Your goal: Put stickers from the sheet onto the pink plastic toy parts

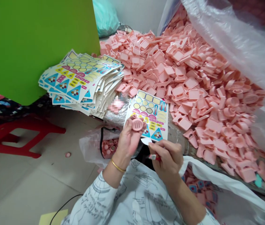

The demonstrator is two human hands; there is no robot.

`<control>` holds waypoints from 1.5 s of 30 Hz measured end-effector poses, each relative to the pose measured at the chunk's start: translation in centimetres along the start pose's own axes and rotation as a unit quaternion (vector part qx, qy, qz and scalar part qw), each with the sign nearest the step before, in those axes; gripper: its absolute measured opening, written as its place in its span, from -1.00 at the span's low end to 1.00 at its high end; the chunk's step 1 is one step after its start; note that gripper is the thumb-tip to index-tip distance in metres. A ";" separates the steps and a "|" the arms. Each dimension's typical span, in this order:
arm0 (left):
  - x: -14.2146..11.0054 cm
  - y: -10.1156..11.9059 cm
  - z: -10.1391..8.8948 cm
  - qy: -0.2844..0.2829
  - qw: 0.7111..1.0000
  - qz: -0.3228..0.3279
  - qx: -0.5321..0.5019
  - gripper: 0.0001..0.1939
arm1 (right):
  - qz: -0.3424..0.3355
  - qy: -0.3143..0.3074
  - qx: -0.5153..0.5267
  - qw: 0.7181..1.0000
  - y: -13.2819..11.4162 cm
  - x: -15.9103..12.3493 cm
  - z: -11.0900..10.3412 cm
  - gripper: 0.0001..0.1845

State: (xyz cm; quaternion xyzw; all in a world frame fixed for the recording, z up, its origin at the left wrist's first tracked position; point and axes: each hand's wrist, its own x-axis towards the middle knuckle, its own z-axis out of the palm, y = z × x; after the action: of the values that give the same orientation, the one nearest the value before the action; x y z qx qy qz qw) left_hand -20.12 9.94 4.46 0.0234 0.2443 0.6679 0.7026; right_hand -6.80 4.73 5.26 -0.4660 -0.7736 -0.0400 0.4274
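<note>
My left hand (129, 139) is closed round a small round pink plastic part (137, 124), held up in front of a sticker sheet (150, 114) with coloured shapes. My right hand (167, 156) is curled beside it and pinches a small red and white piece (154, 157) at its fingertips; I cannot make out what it is. Both hands hover over my lap, close to the edge of the pink pile. A gold bangle (117, 165) sits on my left wrist.
A big heap of pink plastic parts (193, 84) fills the right side, partly under a clear plastic bag (240, 40). A stack of sticker sheets (81, 81) lies left of it. A green board (38, 43), a red stool (17, 137) and an open bag of round parts (107, 147) stand at left.
</note>
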 end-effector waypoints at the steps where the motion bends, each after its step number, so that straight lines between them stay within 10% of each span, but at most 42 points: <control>1: 0.1 0.2 -0.2 0.008 1.000 0.006 -0.005 -0.87 | 0.017 0.007 0.020 1.000 -0.4 0.4 -0.4 -0.79; 9: -1.1 -0.6 -0.4 -0.047 0.996 -0.073 0.016 -0.83 | 0.334 -0.128 0.230 0.905 1.7 5.6 -0.4 -0.74; 45: -1.5 -1.4 -1.5 -0.012 0.995 -0.095 0.042 -0.79 | 0.278 -0.254 0.185 0.908 2.6 4.6 1.4 -0.83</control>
State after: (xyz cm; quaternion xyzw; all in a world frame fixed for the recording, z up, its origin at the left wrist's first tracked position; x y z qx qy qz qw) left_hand -19.38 7.94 3.11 0.0374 0.2646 0.5869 0.7643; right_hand -6.63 9.96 6.69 -0.5696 -0.6884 0.3440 0.2885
